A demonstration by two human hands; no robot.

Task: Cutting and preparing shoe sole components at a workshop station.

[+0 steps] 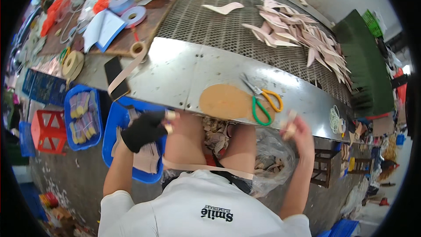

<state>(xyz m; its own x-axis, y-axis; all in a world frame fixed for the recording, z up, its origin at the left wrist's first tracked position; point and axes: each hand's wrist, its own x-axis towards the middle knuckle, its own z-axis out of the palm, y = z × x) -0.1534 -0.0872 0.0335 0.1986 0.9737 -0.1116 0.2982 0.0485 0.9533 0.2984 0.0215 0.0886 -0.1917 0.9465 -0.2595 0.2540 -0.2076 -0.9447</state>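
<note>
My left hand (147, 131), in a black glove with pale wraps on its bare fingertips, hovers over the edge of a blue basket (105, 156) beside my thigh. Its thumb and finger are apart, with nothing between them. My right hand (298, 131) is bare, also with wrapped fingertips, and is raised near the metal table's front edge. It is slightly blurred, but its fingers look spread and nothing shows in them. Between the hands, scissors (258, 98) with one green and one yellow handle lie on a brown oval pad (224, 101). Stacked beige pieces (147, 160) fill the basket.
Pale pointed cut pieces (302, 30) are heaped on the mesh surface (188, 13) behind the metal table (171, 70). A phone (115, 73) and tape roll (138, 49) are at left. A clear bag of scraps (274, 162) hangs beside my right thigh; a red stool (47, 131) stands far left.
</note>
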